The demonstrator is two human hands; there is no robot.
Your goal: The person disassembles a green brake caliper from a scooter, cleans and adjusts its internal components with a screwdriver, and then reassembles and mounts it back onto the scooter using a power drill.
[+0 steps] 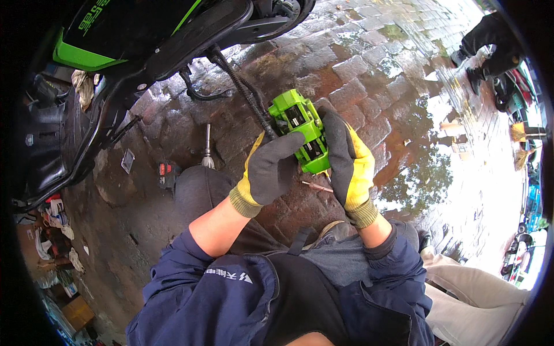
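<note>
Wet brick paving (350, 70) forms the ground, with a black-and-green scooter (147, 57) at upper left. Near the centre, the left hand (270, 168) and the right hand (346, 160), both gloved, close on opposite sides of a green brake caliper (312, 134) held up between them, beside a black ribbed hose or rod (242, 88); whether these parts join cannot be told. Good handling probably calls for a steady two-handed grip on the outer body, fingers clear of the dark recesses, and no strain on the ribbed part. Smaller still, a red-and-black device (168, 174) and a metal-handled brush (208, 160) lie on the paving.
</note>
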